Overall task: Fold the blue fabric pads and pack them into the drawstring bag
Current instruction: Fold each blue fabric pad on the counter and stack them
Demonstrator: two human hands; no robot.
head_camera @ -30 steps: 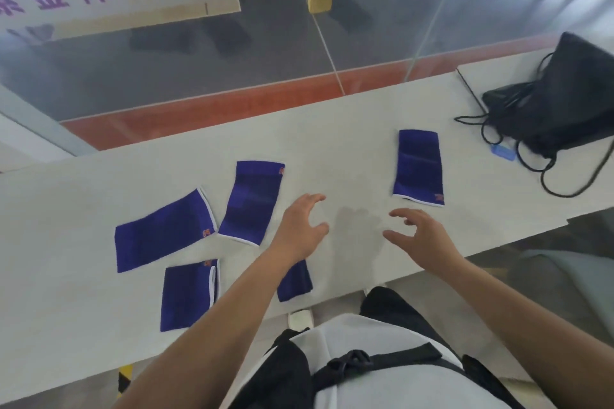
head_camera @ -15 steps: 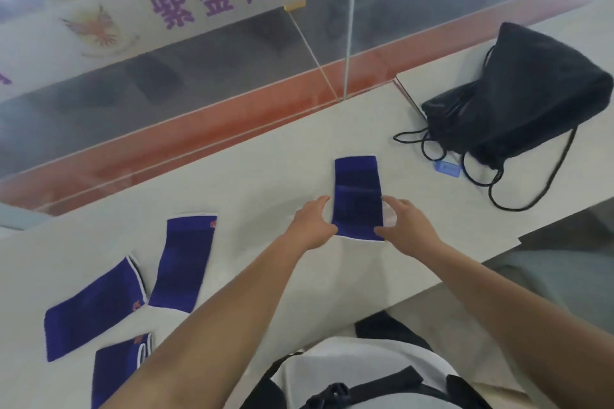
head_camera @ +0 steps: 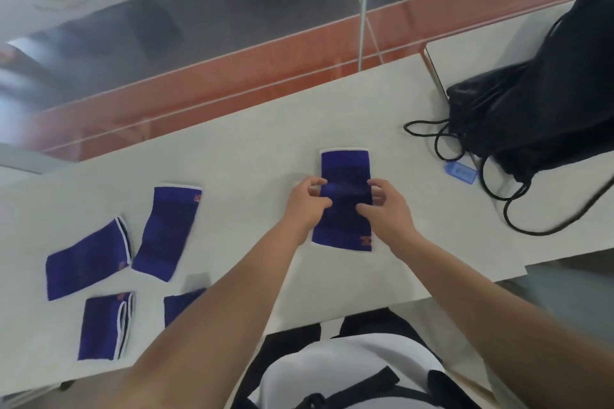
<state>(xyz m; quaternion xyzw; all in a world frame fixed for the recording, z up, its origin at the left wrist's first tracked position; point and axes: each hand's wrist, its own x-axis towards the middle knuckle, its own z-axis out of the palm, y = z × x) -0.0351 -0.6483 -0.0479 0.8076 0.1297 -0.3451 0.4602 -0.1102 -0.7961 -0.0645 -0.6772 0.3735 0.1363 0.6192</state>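
White table before glass wall. Pad lies flat mid-table, between both hands. Left hand pinches its left edge, fingers curled. Right hand pinches right edge, fingers curled. Four other pads lie scattered at left. Black bag at far right, well apart from pad, cords loose, blue tag beside.

White table with blue fabric pads, black drawstring bag, blue tag

view: one wide-angle head-worn camera
facing: forward and steeply down at the white table
nearness: close; left hand, right hand mid-frame
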